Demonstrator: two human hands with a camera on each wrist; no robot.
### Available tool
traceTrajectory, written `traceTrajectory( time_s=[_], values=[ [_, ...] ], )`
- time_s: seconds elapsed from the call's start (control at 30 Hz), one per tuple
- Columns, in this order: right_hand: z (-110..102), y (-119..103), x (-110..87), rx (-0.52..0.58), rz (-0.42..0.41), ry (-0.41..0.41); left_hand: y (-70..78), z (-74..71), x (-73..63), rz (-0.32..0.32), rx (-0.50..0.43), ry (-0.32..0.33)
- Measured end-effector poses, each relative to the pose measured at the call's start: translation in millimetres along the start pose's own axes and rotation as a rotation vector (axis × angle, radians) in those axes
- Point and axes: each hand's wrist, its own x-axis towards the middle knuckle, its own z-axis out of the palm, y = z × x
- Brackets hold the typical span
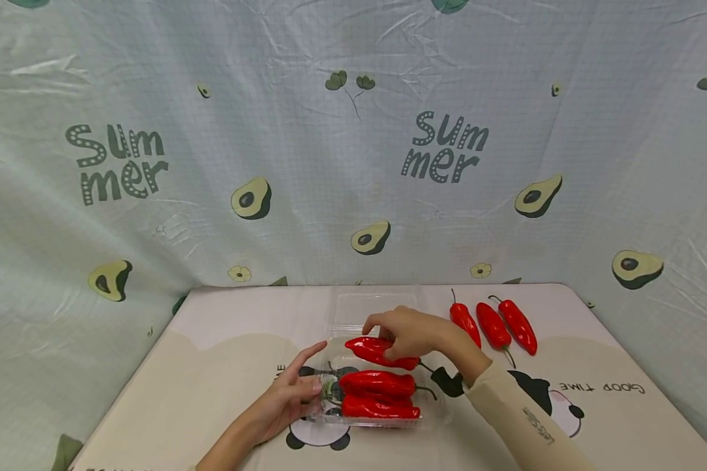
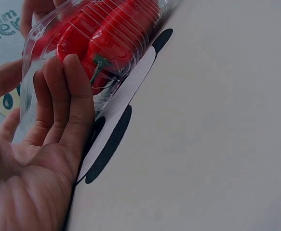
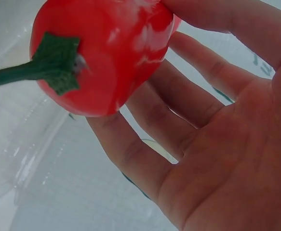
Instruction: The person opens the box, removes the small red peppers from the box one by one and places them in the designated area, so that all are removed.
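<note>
My right hand (image 1: 409,330) pinches a shiny red pepper (image 1: 374,351) between thumb and fingers, above the back part of a clear plastic clamshell box (image 1: 383,424). Its green stem (image 3: 24,72) points away from the palm in the right wrist view. Two red peppers (image 1: 377,383) lie side by side in the front of the box, and a green stem (image 2: 100,62) shows through its ribbed wall. At the box's left end my left hand (image 1: 285,396) rests its fairly straight fingers (image 2: 75,86) against the outer wall.
The box's clear lid (image 1: 377,311) lies folded open behind it. Three more red peppers (image 1: 493,325) lie at the back right of the table (image 1: 206,366). A printed curtain (image 1: 306,144) hangs behind and beside the table.
</note>
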Motion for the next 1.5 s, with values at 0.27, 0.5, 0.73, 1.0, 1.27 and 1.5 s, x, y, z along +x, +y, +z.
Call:
traceTrajectory(
  time_s=[0.27, 0.5, 0.73, 1.0, 1.27, 1.5],
  values=[
    [-5, -1, -10.3, 0.020, -0.039, 0.015, -1.4, -1.2, -0.1, -0.014, -0.002, 0.020],
    [-11, 2, -21.8, 0.041, -0.069, 0.030, -2.4, -1.6, 1.1, -0.007, 0.005, 0.014],
    [-12, 8, -31.8, 0.082, -0.079, 0.044, -1.9, -1.9, 0.8, -0.007, 0.001, 0.005],
    [-12, 16, -44.5, 0.138, -0.069, 0.072, 0.5, -0.9, 0.4, -0.009, 0.005, 0.003],
    [-14, 23, -58.5, 0.180, -0.064, 0.089, 0.4, -0.7, -0.2, -0.006, 0.007, 0.001],
    [-12, 31, -66.0, 0.174, -0.051, 0.120, 0.5, -0.7, -0.4, -0.005, 0.003, 0.001]
  ],
)
